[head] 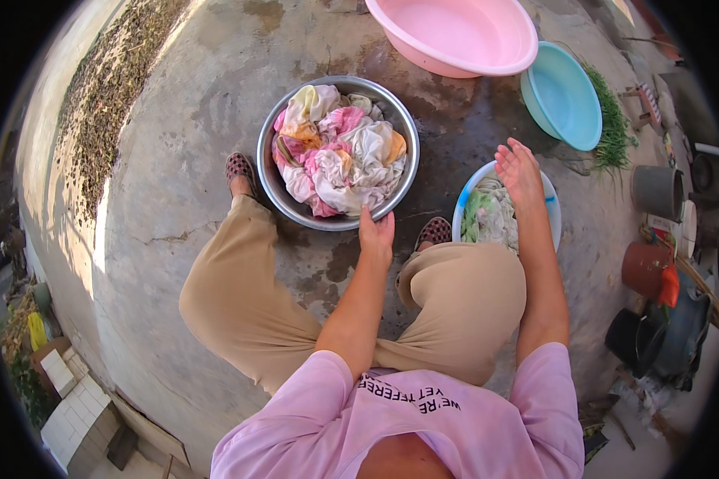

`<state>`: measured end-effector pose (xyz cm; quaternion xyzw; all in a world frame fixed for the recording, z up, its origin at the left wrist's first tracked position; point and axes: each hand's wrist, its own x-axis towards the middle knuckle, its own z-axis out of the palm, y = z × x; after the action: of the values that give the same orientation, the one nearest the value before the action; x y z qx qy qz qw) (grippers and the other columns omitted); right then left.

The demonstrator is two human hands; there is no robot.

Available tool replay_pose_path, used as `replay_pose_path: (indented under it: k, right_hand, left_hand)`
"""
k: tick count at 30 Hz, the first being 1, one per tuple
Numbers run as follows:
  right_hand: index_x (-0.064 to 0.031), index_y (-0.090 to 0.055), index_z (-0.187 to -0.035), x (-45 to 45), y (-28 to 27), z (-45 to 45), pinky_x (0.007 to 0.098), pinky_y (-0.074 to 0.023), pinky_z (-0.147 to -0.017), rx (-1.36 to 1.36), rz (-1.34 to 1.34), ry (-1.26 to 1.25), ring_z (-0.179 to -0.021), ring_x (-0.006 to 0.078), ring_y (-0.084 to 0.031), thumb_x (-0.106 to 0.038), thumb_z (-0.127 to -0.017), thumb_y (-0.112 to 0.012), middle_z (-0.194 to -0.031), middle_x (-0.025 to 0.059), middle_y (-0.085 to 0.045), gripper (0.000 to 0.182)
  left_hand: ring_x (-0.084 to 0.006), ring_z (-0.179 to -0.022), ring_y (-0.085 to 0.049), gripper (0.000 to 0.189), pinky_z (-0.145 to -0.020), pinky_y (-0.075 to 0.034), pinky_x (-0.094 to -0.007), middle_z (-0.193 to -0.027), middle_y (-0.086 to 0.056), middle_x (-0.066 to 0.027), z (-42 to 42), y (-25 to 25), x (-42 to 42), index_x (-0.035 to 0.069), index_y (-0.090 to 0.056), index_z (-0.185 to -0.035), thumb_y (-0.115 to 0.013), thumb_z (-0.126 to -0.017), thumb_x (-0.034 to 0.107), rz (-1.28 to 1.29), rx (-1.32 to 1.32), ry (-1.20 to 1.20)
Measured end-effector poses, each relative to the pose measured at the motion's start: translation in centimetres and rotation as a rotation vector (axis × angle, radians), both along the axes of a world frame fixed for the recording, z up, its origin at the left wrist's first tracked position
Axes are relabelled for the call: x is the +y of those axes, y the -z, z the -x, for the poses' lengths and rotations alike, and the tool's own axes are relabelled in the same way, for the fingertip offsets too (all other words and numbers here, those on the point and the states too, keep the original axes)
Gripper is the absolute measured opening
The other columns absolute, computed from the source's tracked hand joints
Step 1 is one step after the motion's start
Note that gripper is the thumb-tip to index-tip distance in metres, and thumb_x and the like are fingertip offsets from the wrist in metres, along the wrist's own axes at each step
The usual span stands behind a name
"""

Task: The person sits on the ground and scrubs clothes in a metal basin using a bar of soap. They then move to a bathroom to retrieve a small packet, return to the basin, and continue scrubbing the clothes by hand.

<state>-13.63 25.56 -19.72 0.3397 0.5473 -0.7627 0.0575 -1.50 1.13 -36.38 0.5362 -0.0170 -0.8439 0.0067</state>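
A steel basin [412,143] heaped with damp-looking cloth [341,155] in white, pink and orange stands on the concrete between and beyond my feet. My left hand [377,232] is at its near rim, with fingers on or against the edge; whether it grips the rim is hard to tell. Raised over the right side, my right hand [518,167] is held with palm showing and nothing in it. Beneath it, partly hidden by the forearm, a white and blue basin [552,209] holds pale and green cloth [485,209].
A large pink basin [455,36] and a light-blue basin [560,96] stand farther off, beside green grass-like plants [608,120]. Buckets [658,191] and clutter line the right side. Dark wet patches mark the concrete; white blocks [78,413] lie at lower left.
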Motion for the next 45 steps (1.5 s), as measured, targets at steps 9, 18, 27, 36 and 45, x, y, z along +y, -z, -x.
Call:
replay_pose_path:
  k: [9, 18, 27, 36, 45]
  right_hand:
    - [-0.0077, -0.048, -0.110, 0.9, 3.7, 2.1, 0.0293, -0.0455, -0.068, -0.112, -0.080, -0.022, -0.081, 0.0174, -0.055, -0.018, -0.085, -0.047, -0.095, 0.0080, -0.056, 0.027]
    - [-0.0050, -0.042, -0.117, -0.3, 7.7, 10.5, 0.0323, -0.0441, -0.076, -0.041, -0.096, 0.021, -0.093, 0.0222, -0.053, -0.019, -0.086, -0.046, -0.107, 0.0139, -0.051, 0.034]
    - [0.0006, -0.032, -0.123, -1.9, 11.0, 19.3, 0.0405, -0.0361, -0.092, 0.117, 0.185, 0.271, -0.111, 0.0297, -0.042, -0.028, -0.089, -0.040, -0.121, 0.0200, -0.040, 0.045]
    - [0.0016, -0.035, -0.118, -4.2, 10.4, 20.2, 0.0436, -0.0307, -0.095, 0.271, 0.481, 0.408, -0.117, 0.0280, -0.035, -0.033, -0.090, -0.033, -0.125, 0.0132, -0.036, 0.044]
    - [0.0012, -0.038, -0.111, -7.6, 9.2, 14.1, 0.0399, -0.0351, -0.090, 0.151, 0.600, 0.403, -0.110, 0.0253, -0.040, -0.028, -0.089, -0.039, -0.116, 0.0145, -0.041, 0.037]
  left_hand:
    - [-0.0268, -0.093, -0.056, 0.020, -0.081, -0.048, -0.0437, -0.100, -0.057, -0.0134, 6.9, -1.0, -1.3, 0.000, -0.052, -0.101, -0.044, -0.087, 0.012, -0.015, -0.050, -0.233]
    - [-0.0265, -0.081, -0.058, 0.018, -0.068, -0.052, -0.0410, -0.091, -0.057, -0.0131, 19.3, 1.7, -14.7, -0.001, -0.050, -0.097, -0.047, -0.084, 0.012, 0.303, -0.029, -0.149]
    - [-0.0296, -0.084, -0.052, 0.050, -0.063, -0.049, -0.0357, -0.110, -0.046, -0.0181, 22.6, 2.3, -20.7, -0.001, -0.040, -0.114, -0.042, -0.086, 0.041, 0.481, 0.140, -0.191]
    - [-0.0213, -0.081, -0.051, 0.053, -0.069, -0.046, -0.0312, -0.097, -0.050, -0.0115, 18.8, -1.6, -6.0, 0.003, -0.038, -0.113, -0.047, -0.083, 0.045, 0.392, 0.132, 0.310]
    - [-0.0196, -0.078, -0.052, 0.036, -0.068, -0.046, -0.0308, -0.091, -0.051, -0.0079, 18.4, -3.5, -5.8, 0.005, -0.044, -0.100, -0.050, -0.084, 0.037, 0.439, 0.157, 0.259]
